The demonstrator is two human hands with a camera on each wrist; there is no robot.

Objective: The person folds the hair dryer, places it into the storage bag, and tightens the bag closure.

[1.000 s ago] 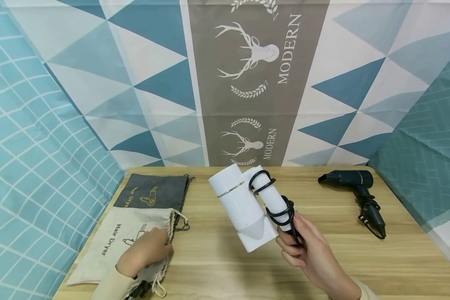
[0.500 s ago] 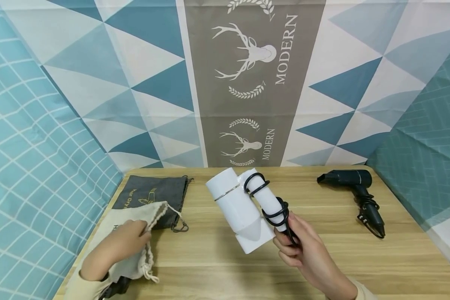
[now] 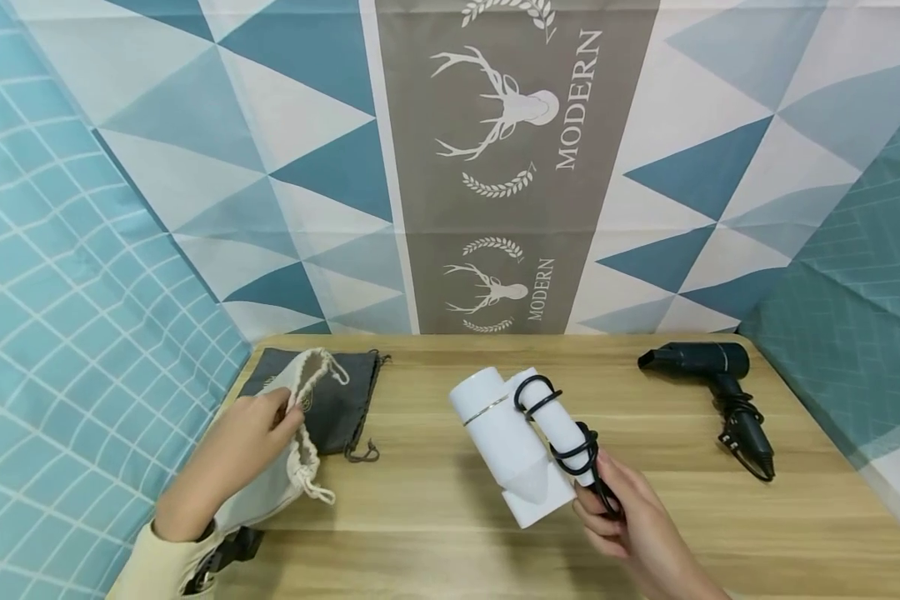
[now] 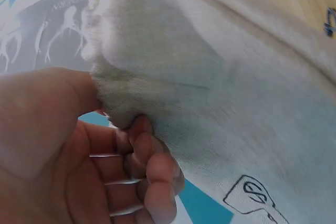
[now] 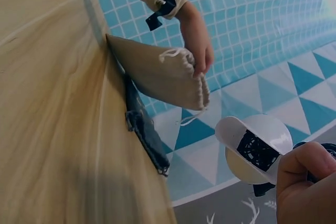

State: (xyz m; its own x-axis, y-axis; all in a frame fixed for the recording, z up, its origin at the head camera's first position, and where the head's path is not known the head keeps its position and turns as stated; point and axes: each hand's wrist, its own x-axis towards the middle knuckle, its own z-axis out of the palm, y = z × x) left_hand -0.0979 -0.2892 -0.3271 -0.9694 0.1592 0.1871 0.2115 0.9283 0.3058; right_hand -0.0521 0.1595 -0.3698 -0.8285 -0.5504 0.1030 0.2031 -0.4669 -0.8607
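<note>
My left hand (image 3: 243,450) pinches the rim of a cream drawstring bag (image 3: 258,492), its mouth lifted off the table and gaping slightly. In the left wrist view the thumb and fingers clamp the edge of the bag's cloth (image 4: 220,103), which carries a dark line drawing. My right hand (image 3: 637,525) grips the handle end of a white hair dryer (image 3: 506,446), held up over the table. A black cord is wrapped around the dryer's folded handle. In the right wrist view the dryer (image 5: 254,148) shows close by the fingers, with the lifted bag (image 5: 163,72) beyond.
Behind the cream bag a dark grey drawstring bag (image 3: 352,392) lies flat on the wooden table (image 3: 420,550). A black hair dryer (image 3: 708,367) with its cord wound on the handle lies at the back right. Patterned cloth walls (image 3: 487,167) stand at the back and sides.
My left hand has taken hold of the cream bag's rim and raised it from the table. The white hair dryer has shifted slightly right and down in my right hand.
</note>
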